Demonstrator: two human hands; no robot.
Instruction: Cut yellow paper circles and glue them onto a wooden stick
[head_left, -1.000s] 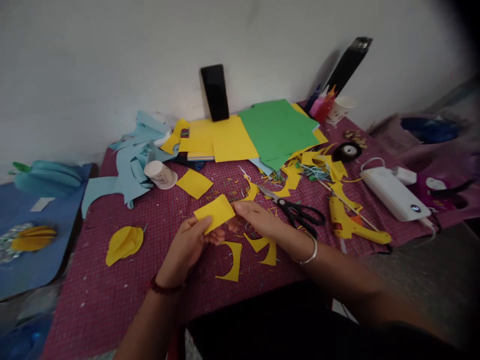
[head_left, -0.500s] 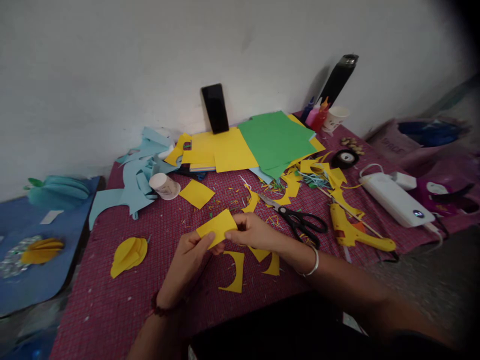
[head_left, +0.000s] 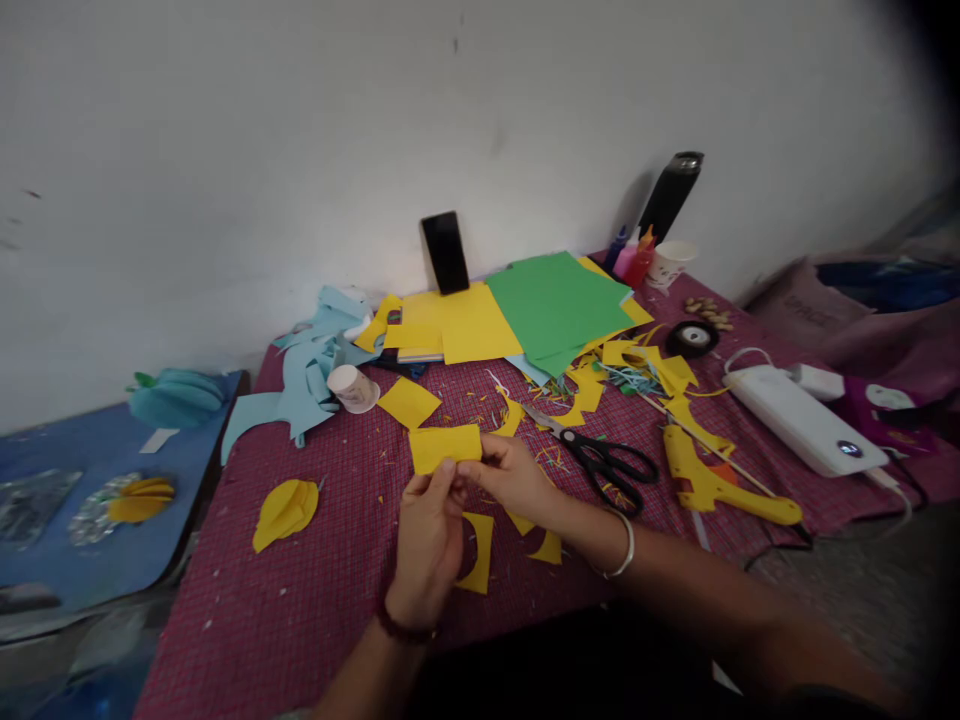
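Note:
A folded piece of yellow paper (head_left: 445,448) is held up over the table's middle between both hands. My left hand (head_left: 431,530) pinches its lower edge with the thumb in front. From the right, my right hand (head_left: 517,478) grips the lower right corner, its thumb meeting the left one. Below the hands lies a yellow offcut with a curved cut-out (head_left: 484,550), partly covered by my left hand. Black-handled scissors (head_left: 600,462) rest just right of my right hand. A square of yellow paper (head_left: 409,402) lies behind, and a stack of rounded yellow pieces (head_left: 286,512) sits to the left.
Green sheets (head_left: 559,305) lie at the back near a leaning phone (head_left: 445,252). A paper cup (head_left: 352,388) stands beside light blue scraps (head_left: 307,375). On the right are a yellow glue gun (head_left: 720,485), a white power bank (head_left: 802,420), a tape roll (head_left: 691,338) and a black bottle (head_left: 670,195).
The yellow paper has turned from slanted to nearly level. My left hand has swung rightward beneath it, closer to my right hand. The whole view has shifted slightly.

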